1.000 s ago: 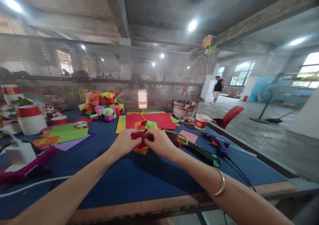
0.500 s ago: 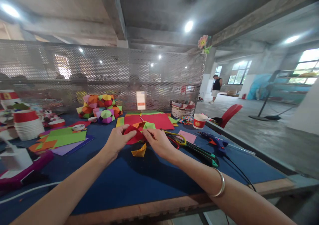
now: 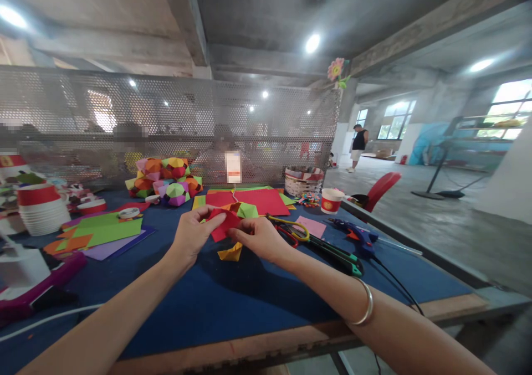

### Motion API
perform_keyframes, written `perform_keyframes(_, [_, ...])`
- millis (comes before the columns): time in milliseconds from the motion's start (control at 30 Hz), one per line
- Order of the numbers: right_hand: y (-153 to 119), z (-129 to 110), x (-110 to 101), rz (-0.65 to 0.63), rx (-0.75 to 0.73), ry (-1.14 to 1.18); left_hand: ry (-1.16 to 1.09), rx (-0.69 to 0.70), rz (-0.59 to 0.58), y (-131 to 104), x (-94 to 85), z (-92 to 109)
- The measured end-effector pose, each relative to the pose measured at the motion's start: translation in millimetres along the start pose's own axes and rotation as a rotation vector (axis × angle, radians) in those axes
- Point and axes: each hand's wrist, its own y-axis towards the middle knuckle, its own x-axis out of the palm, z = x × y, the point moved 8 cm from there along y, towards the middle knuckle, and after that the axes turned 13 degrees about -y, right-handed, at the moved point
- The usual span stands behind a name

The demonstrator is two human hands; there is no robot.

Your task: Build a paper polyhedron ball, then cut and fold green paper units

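Observation:
A piece of folded red paper (image 3: 222, 224) is between my two hands above the blue tabletop. My left hand (image 3: 194, 232) pinches its left side with thumb and fingers. The fingers of my right hand (image 3: 261, 237) are closed on its lower right edge. Just below lies a folded yellow paper piece (image 3: 230, 252). Behind my hands sit folded green paper (image 3: 246, 210) and a flat stack of red sheets (image 3: 270, 202). Scissors with yellow handles (image 3: 293, 227) lie right of my right hand.
Folded paper balls (image 3: 177, 184) stand at the back left, near green sheets (image 3: 108, 228) and stacked cups (image 3: 44, 211). On the right are a cutter (image 3: 338, 253), a glue gun (image 3: 361, 239), a paper cup (image 3: 331, 201) and a basket (image 3: 303, 181). A person (image 3: 358, 145) stands far off.
The red paper has been turned and now shows a flatter face. My right hand's fingertips have moved slightly left and down, to the paper's lower right edge.

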Motion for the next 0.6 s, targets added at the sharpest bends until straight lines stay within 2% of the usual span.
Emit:
perform_keyframes(133, [-0.2,-3.5,4.4,-0.037,0.004,0.023,-0.002,0.038,0.002,-1.7,2.9,3.4])
perform_keyframes(233, [-0.1,-2.8,1.2,-0.006,0.013,-0.016,0.032,0.095,-0.013,-3.7,6.4,8.8])
perform_keyframes(433, [-1.5,-1.5,-8.0,0.086,0.018,-0.141,0.238,0.396,-0.151,-13.6,19.6,30.5])
perform_keyframes(600, [-3.5,-7.9,-5.7,0.074,-0.018,-0.172,0.322,0.516,-0.168,-18.9,20.4,37.8])
